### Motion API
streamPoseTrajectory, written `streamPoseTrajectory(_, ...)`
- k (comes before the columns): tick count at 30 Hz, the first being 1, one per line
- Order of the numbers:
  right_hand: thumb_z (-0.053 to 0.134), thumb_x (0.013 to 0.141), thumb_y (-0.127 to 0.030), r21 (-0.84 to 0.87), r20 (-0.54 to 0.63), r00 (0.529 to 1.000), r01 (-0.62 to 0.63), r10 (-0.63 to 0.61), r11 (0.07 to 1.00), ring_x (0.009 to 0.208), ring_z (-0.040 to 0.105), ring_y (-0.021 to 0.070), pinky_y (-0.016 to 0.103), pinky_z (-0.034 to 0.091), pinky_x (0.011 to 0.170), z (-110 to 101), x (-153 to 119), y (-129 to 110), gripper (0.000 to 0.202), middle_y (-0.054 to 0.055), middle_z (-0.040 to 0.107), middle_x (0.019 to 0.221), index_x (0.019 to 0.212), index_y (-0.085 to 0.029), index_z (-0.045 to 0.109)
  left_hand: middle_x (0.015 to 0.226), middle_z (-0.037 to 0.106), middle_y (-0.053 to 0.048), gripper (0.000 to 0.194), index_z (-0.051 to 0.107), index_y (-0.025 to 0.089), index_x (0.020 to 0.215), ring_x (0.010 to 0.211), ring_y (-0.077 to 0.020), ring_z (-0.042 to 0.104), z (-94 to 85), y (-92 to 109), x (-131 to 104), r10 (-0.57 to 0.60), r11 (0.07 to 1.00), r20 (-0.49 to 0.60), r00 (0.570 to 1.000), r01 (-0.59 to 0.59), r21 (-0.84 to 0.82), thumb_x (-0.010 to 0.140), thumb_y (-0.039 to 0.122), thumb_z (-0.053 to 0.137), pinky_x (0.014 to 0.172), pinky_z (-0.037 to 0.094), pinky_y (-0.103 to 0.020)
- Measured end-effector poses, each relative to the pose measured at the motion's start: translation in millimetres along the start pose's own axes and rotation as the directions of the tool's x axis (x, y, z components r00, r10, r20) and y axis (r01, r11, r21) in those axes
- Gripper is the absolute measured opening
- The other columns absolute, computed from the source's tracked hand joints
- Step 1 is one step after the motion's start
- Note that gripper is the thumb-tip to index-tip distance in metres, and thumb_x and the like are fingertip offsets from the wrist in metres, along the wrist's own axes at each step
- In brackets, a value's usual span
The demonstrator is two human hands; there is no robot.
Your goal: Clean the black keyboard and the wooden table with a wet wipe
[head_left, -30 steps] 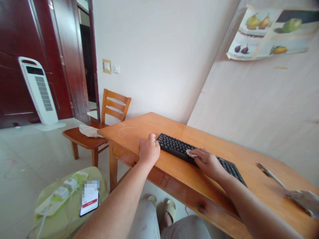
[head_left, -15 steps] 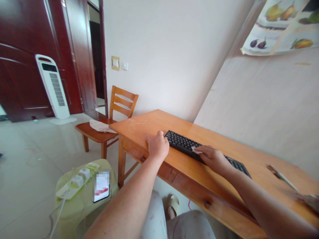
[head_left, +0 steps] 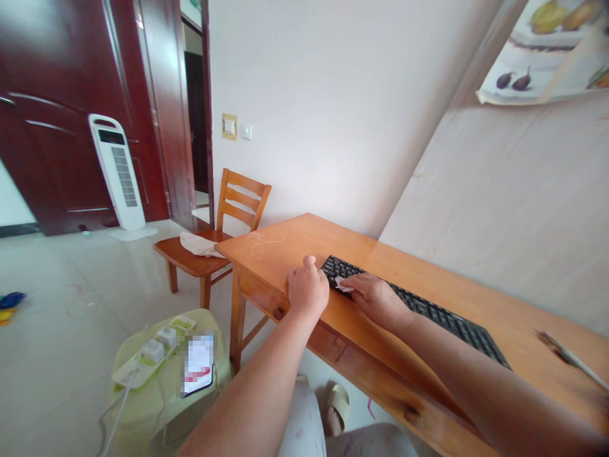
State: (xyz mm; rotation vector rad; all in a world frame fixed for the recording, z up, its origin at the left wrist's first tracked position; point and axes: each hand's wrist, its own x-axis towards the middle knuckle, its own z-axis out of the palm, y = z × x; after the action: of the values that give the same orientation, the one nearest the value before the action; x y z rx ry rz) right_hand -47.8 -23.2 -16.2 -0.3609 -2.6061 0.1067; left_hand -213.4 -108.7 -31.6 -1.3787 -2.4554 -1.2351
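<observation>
A long black keyboard (head_left: 442,315) lies at a slant along the front of the wooden table (head_left: 342,230). Curled at its left end is my left hand (head_left: 308,287), closed on that corner with the fingertips partly hidden. My right hand (head_left: 375,298) rests over the left part of the keys. Under its fingertips it pinches a small crumpled white tissue (head_left: 343,284), pressed against the keyboard near its left end. My right palm and wrist cover part of the front edge.
Thin pale string (head_left: 259,244) lies on the table's left side, a brush-like stick (head_left: 571,358) on the right. A wooden chair (head_left: 242,206) with a cloth (head_left: 202,245) stands beyond. At lower left, a yellow-green stool (head_left: 133,406) bears a power strip (head_left: 133,374) and a phone (head_left: 197,365).
My right hand has slid left along the keyboard with the tissue, close to my left hand. My left hand stays at the keyboard's end. The view has shifted slightly.
</observation>
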Motion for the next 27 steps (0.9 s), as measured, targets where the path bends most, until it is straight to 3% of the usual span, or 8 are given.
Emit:
streamPoseTrajectory(6,0.046,0.085,-0.002,0.01,0.01,0.999,0.054,-0.054,0.999,0.103,0.067,0.0214,0.038,0.053,0.093,14,26,-7,0.042,0.005,0.075,0.107,0.11,-0.024,0.071,0.1,0.074,-0.015,0.036,0.045,0.015,0.128,0.101,-0.0291,0.069,3.8,-4,2,-0.118,0.991,-0.019,0.993,0.116,-0.066,0.094,0.019,0.033,0.085,0.046,-0.037)
streamPoseTrajectory(11,0.047,0.086,-0.004,-0.001,0.042,0.997,0.063,-0.063,0.998,0.102,0.066,0.021,0.036,0.052,0.093,23,45,0,0.039,0.005,0.074,0.105,0.11,-0.024,0.071,0.1,0.073,-0.015,0.038,0.043,0.016,0.131,0.101,-0.0314,0.069,4.0,-4,0,-0.124,0.99,-0.007,0.992,0.123,-0.073,0.095,0.024,0.036,0.084,0.047,-0.038)
streamPoseTrajectory(15,0.047,0.088,-0.007,-0.136,0.111,0.992,-0.05,0.066,0.989,0.107,0.064,0.021,0.032,0.049,0.096,28,60,21,0.037,0.006,0.074,0.11,0.112,-0.022,0.072,0.098,0.073,-0.015,0.038,0.045,0.016,0.132,0.099,-0.031,0.069,2.9,-3,-1,-0.115,0.992,-0.009,0.993,0.114,-0.046,0.095,0.023,0.035,0.083,0.047,-0.038)
streamPoseTrajectory(20,0.048,0.086,-0.007,-0.289,0.16,0.95,-0.213,0.267,0.933,0.111,0.063,0.0221,0.031,0.045,0.1,26,78,53,0.039,0.009,0.072,0.115,0.112,-0.019,0.073,0.095,0.074,-0.013,0.037,0.047,0.018,0.13,0.097,-0.0283,0.07,2.3,-1,-2,-0.123,0.992,-0.033,0.992,0.122,-0.04,0.094,0.02,0.037,0.083,0.046,-0.036)
streamPoseTrajectory(23,0.046,0.086,-0.007,-0.314,0.14,0.936,-0.268,0.324,0.911,0.112,0.063,0.0232,0.032,0.044,0.101,26,88,65,0.039,0.012,0.072,0.116,0.113,-0.016,0.073,0.094,0.074,-0.013,0.037,0.047,0.018,0.131,0.096,-0.0286,0.07,2.8,-1,-3,-0.109,0.994,-0.036,0.993,0.108,-0.028,0.095,0.021,0.036,0.083,0.046,-0.037)
streamPoseTrajectory(27,0.046,0.087,-0.01,-0.305,0.181,0.933,-0.249,0.312,0.919,0.115,0.062,0.0206,0.028,0.043,0.101,27,95,65,0.041,0.008,0.071,0.12,0.117,-0.02,0.072,0.094,0.074,-0.012,0.038,0.047,0.018,0.132,0.097,-0.0285,0.069,3.7,-2,-3,-0.088,0.996,-0.036,0.995,0.088,-0.014,0.095,0.021,0.037,0.085,0.046,-0.037)
